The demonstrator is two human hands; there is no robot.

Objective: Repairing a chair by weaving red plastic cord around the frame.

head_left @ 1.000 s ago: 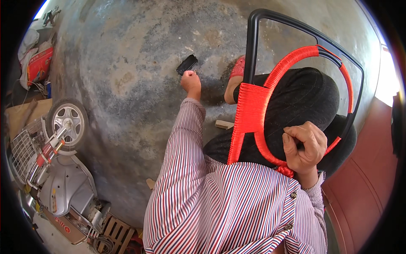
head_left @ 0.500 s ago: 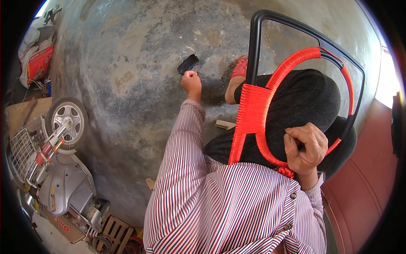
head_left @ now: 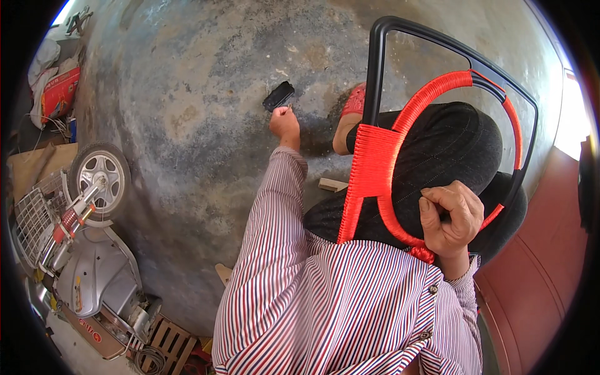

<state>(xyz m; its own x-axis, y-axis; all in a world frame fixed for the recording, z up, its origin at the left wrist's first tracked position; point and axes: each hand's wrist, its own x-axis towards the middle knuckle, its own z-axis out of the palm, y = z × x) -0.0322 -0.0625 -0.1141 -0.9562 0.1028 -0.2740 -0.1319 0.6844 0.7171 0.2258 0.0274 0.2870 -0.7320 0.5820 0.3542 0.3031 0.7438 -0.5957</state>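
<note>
Stretched far forward over the floor, my left hand (head_left: 285, 127) is closed, its fingertips pinched at the near edge of a small black rectangular object (head_left: 278, 95). What that pinch holds is too small to make out. A black tubular frame (head_left: 375, 75) with an inner ring stands across my lap. Glossy red cord (head_left: 374, 161) is wound tightly round the ring and a flat panel at its left. My right hand (head_left: 453, 219) is curled, thumb against forefinger, in front of the ring's lower right part; anything inside it is hidden. A red cord bunch (head_left: 422, 254) lies below the ring.
A silver scooter (head_left: 100, 275) with a front wheel (head_left: 100, 181) and wire basket stands at the left. Beyond it lies a red sack (head_left: 60, 94). Small wood pieces (head_left: 332, 184) lie on the concrete floor (head_left: 187, 112). A dark red door panel (head_left: 537, 250) rises at the right.
My left hand has shifted very slightly right, still pinched beside the black object. The right hand and the frame stay practically where they were.
</note>
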